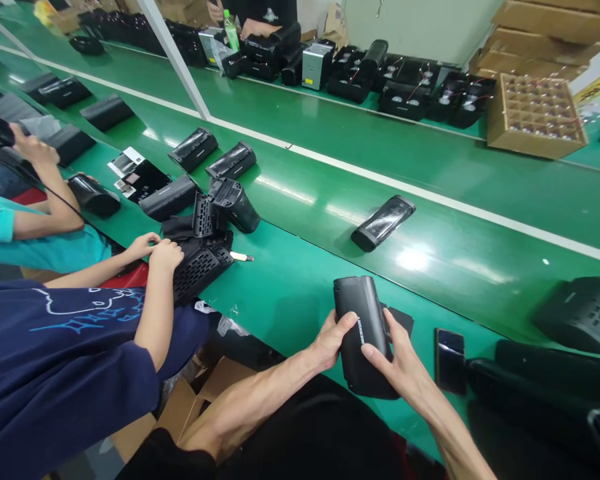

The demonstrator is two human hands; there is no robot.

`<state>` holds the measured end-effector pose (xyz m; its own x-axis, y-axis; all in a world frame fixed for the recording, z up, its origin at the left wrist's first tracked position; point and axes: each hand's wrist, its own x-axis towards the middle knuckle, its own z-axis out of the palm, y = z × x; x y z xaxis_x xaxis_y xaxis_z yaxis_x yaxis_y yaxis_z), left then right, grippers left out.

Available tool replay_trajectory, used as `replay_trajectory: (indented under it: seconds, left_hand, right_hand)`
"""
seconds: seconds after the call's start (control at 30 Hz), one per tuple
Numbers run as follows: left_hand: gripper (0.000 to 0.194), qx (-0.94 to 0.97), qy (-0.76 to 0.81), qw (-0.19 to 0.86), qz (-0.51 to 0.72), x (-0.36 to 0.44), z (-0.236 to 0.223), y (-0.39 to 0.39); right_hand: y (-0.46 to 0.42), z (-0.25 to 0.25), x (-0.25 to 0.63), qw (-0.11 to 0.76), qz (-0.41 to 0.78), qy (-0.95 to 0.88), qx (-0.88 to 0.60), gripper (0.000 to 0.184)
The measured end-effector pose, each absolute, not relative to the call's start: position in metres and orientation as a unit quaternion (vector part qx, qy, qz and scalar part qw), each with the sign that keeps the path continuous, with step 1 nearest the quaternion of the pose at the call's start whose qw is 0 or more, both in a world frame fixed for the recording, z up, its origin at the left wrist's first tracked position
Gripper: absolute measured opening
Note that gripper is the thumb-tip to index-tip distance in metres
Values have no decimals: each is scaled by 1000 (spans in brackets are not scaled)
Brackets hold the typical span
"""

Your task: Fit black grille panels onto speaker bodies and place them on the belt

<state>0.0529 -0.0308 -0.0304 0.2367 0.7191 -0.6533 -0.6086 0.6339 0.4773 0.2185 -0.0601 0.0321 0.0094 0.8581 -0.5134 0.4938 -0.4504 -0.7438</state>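
Observation:
A black plastic housing [359, 292], long and rounded with pale lettering on its front, is held between my two hands above the bench's near edge. My left hand [331, 341] grips its left side, the thumb lying by the lettering. On the opposite side, my right hand [399, 360] is closed around the edge with its thumb pressed on the face. Fingers behind the housing are hidden. A flat dark piece [404, 323] lies on the green bench just beyond my right hand. To the right of that hand is a smartphone [450, 360].
Another black housing [383, 223] lies on the green conveyor [300, 193] ahead. At left, a co-worker's hands [163, 252] are at a pile of black perforated casings [200, 270]. Large dark casings [580, 313] stand at right. A partitioned cardboard box [537, 117] sits across the line.

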Motion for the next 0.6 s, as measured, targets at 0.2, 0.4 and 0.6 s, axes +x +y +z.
replay_trajectory:
  seconds: [0.2, 0.4, 0.6]
  left_hand:
    - [68, -22, 550, 705, 447, 65, -33, -26]
    - [75, 30, 486, 800, 351, 32, -28, -28]
    - [95, 271, 424, 817, 283, -38, -9, -16]
  right_hand:
    - [-108, 14, 176, 323, 396, -427, -746, 115]
    - [-116, 19, 202, 368, 415, -372, -745, 93]
    - [-155, 38, 255, 308, 588, -322, -674, 90]
